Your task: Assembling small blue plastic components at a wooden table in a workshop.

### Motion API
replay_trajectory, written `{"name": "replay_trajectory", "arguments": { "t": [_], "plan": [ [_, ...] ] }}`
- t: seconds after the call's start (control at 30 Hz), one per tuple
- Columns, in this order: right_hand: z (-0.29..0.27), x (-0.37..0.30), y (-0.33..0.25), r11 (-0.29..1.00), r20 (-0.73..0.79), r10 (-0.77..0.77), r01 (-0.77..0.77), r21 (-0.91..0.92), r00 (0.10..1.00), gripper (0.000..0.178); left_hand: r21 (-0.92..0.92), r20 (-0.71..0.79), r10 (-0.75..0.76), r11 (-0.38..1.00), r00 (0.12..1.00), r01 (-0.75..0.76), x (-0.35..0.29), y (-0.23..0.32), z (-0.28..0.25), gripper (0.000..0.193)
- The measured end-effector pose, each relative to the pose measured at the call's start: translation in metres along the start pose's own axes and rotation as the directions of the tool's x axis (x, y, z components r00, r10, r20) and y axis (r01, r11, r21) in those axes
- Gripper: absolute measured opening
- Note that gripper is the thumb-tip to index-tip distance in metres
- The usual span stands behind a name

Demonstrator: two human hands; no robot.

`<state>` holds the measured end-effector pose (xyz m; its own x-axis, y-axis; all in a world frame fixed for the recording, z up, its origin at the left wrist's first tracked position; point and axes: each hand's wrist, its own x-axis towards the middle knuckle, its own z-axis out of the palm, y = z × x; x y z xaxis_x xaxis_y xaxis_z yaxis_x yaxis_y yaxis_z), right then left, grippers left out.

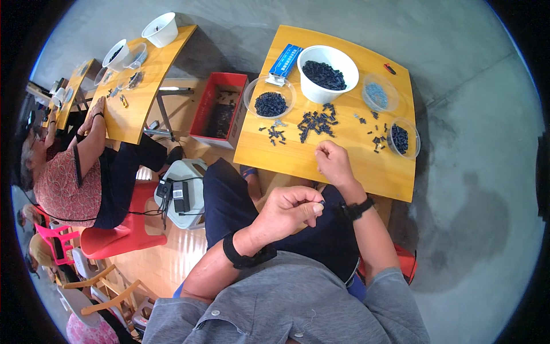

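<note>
My left hand (pixel 286 213) is above my lap with thumb and forefinger pinched together. A small dark plastic part (pixel 322 202) pokes out at their tips. Over the table's near edge, my right hand (pixel 334 165) is closed, its fingers curled in; whatever it may hold is hidden. Just beyond it lies a loose pile of small black plastic parts (pixel 316 122). A smaller group of black parts (pixel 275 135) lies to the left, beside a few clear bits (pixel 279 122). Scattered black pieces (pixel 378 139) lie on the right, near a clear tub of black parts (pixel 400 140).
On the wooden table (pixel 258 150) stand a white bucket of black parts (pixel 323 75), a clear tub (pixel 270 104), a tub of pale blue bits (pixel 376 96) and a blue box (pixel 286 61). A red box (pixel 200 117) stands left. Another person (pixel 71 178) sits at a neighbouring table.
</note>
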<state>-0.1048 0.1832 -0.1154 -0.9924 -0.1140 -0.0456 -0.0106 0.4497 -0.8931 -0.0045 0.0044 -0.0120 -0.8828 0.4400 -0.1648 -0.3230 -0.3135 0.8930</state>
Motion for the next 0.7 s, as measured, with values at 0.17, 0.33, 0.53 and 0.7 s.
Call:
{"name": "replay_trajectory", "arguments": {
  "t": [0.17, 0.33, 0.53, 0.7],
  "plan": [
    [0.015, 0.016, 0.009, 0.953, -0.126, -0.188, 0.150, -0.263, 0.974, 0.005, -0.006, -0.015, -0.042, 0.999, 0.999, 0.042, -0.002, -0.001, -0.007, 0.009],
    [0.000, 0.027, 0.010, 0.918, -0.162, -0.226, 0.155, -0.365, 0.961, 0.005, 0.030, -0.065, -0.023, 0.999, 0.998, 0.025, 0.000, -0.006, -0.013, 0.008],
    [-0.007, 0.035, 0.009, 0.908, -0.131, -0.229, 0.163, -0.387, 0.965, 0.004, 0.018, -0.052, -0.036, 0.999, 0.998, 0.037, 0.002, -0.010, -0.009, 0.008],
    [-0.011, 0.033, 0.018, 0.897, -0.200, -0.224, 0.121, -0.426, 0.954, 0.005, 0.061, -0.078, -0.027, 0.998, 0.997, 0.032, 0.002, -0.008, -0.010, 0.008]
  ]
}}
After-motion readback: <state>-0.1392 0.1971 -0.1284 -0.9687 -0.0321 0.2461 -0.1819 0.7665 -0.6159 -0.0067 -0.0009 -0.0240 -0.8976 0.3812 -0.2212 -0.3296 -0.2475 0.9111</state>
